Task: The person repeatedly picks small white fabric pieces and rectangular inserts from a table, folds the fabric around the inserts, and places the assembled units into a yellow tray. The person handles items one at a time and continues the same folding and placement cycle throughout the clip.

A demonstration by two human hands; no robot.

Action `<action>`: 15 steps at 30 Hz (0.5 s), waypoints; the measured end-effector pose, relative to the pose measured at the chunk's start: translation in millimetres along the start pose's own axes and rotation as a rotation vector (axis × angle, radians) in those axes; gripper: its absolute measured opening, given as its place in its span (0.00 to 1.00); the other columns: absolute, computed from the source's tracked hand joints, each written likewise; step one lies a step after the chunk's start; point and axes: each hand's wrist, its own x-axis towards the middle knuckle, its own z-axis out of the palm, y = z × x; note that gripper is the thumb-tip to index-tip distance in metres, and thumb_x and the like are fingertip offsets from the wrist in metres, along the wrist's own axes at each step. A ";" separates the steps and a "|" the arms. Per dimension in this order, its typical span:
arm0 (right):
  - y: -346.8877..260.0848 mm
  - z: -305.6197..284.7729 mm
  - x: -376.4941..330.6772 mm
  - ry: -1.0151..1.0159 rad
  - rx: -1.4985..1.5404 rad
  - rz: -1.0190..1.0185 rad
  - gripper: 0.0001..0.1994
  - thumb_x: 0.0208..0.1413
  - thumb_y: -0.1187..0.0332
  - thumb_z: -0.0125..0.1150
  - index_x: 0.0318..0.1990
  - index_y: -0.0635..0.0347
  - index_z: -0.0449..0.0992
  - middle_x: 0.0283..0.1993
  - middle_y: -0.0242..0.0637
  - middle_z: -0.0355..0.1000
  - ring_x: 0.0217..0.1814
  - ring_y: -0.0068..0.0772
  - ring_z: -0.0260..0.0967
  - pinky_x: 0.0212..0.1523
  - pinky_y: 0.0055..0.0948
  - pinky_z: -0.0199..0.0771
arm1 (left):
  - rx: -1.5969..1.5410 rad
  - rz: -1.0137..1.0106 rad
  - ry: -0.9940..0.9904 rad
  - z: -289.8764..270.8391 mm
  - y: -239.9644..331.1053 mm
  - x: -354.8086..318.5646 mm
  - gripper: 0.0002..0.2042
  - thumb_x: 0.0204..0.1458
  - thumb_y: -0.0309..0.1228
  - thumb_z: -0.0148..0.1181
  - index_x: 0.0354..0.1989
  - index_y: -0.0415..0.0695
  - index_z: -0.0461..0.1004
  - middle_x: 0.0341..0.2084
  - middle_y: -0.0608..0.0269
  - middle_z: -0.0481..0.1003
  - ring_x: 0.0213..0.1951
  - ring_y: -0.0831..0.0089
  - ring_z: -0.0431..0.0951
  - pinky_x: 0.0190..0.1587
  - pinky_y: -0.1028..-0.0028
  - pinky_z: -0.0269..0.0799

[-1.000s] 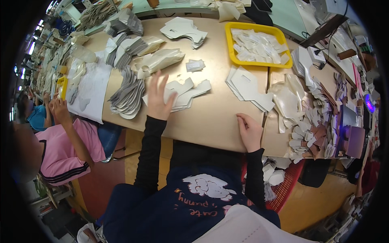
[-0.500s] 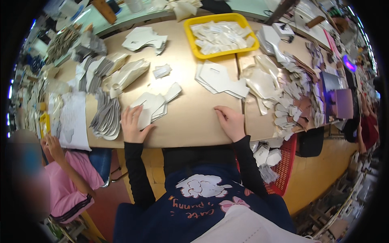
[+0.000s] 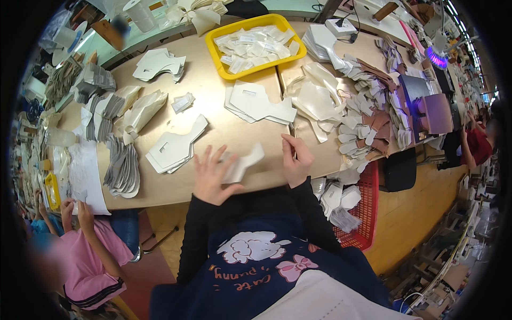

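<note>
My left hand (image 3: pixel 216 175) is near the front edge of the table with its fingers spread. Beside and partly under its fingers is a single white cut piece (image 3: pixel 246 164), smeared by motion. To its right, my right hand (image 3: pixel 297 160) is closed in a pinch; whatever may be between its fingertips is too small to make out. Beyond my left hand lies a fanned stack of white cut pieces (image 3: pixel 181 145) with a slot in the top one. A similar white stack (image 3: pixel 256 101) sits farther back, in front of a yellow tray (image 3: pixel 262 68) full of small pale packets.
Grey cut pieces (image 3: pixel 121 168) are piled at the left, near cream sheets (image 3: pixel 144 114). Cream pieces (image 3: pixel 318 96) and brown scraps (image 3: pixel 377 128) cover the right side. A red basket (image 3: pixel 369 210) stands below the table edge. A person in pink (image 3: pixel 98 256) works at the left.
My left hand has left the white stack and moved right toward my right hand, with one white piece shifting along. The view has turned slightly, and my right hand stays pinched.
</note>
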 end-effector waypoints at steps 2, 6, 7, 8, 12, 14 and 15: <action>-1.4 -9.2 4.3 0.065 0.009 -0.018 0.07 0.57 0.80 0.62 0.42 0.65 0.81 0.27 0.34 0.72 0.26 0.25 0.67 0.29 0.23 0.66 | 0.033 0.006 -0.142 14.9 11.9 7.8 0.35 0.43 0.44 0.73 0.63 0.53 0.71 0.68 0.55 0.62 0.72 0.50 0.52 0.71 0.41 0.38; -9.2 -29.5 19.4 0.154 -0.015 -0.147 0.08 0.54 0.82 0.62 0.41 0.66 0.81 0.27 0.36 0.71 0.24 0.27 0.64 0.26 0.24 0.64 | -0.001 -0.003 -0.140 20.5 6.5 7.2 0.29 0.49 0.36 0.69 0.63 0.54 0.70 0.70 0.54 0.59 0.72 0.50 0.54 0.71 0.41 0.39; -12.8 -33.7 23.8 0.152 -0.022 -0.162 0.07 0.54 0.82 0.62 0.41 0.66 0.81 0.28 0.36 0.71 0.24 0.26 0.64 0.26 0.24 0.64 | -0.019 0.014 -0.108 17.5 1.5 3.4 0.27 0.50 0.34 0.68 0.62 0.52 0.71 0.69 0.54 0.61 0.70 0.51 0.57 0.71 0.42 0.41; -17.5 -36.6 28.5 0.156 -0.028 -0.182 0.07 0.54 0.82 0.62 0.40 0.66 0.81 0.28 0.36 0.72 0.24 0.26 0.64 0.26 0.24 0.64 | -0.035 0.032 -0.076 14.0 -4.1 -0.3 0.25 0.51 0.31 0.67 0.61 0.51 0.72 0.67 0.54 0.63 0.69 0.52 0.60 0.71 0.43 0.43; -40.6 -34.1 56.7 0.101 0.024 -0.231 0.07 0.55 0.82 0.61 0.40 0.67 0.80 0.31 0.38 0.73 0.33 0.28 0.70 0.37 0.25 0.69 | -0.093 -0.025 0.203 2.9 -26.5 -17.0 0.12 0.53 0.29 0.65 0.46 0.45 0.78 0.47 0.57 0.76 0.47 0.57 0.75 0.53 0.57 0.66; -49.8 -23.1 80.3 0.041 0.057 -0.280 0.08 0.54 0.81 0.63 0.41 0.66 0.81 0.31 0.39 0.73 0.30 0.30 0.69 0.33 0.25 0.68 | -0.143 -0.097 0.317 5.9 -33.8 -22.2 0.05 0.52 0.27 0.65 0.37 0.43 0.80 0.33 0.58 0.79 0.34 0.59 0.77 0.40 0.63 0.70; -53.0 -16.6 93.5 -0.015 0.067 -0.283 0.07 0.55 0.80 0.62 0.41 0.67 0.80 0.32 0.40 0.74 0.33 0.31 0.70 0.36 0.26 0.69 | -0.171 -0.139 0.337 8.8 -36.2 -23.9 0.03 0.52 0.26 0.64 0.34 0.42 0.80 0.29 0.58 0.78 0.31 0.59 0.76 0.36 0.64 0.69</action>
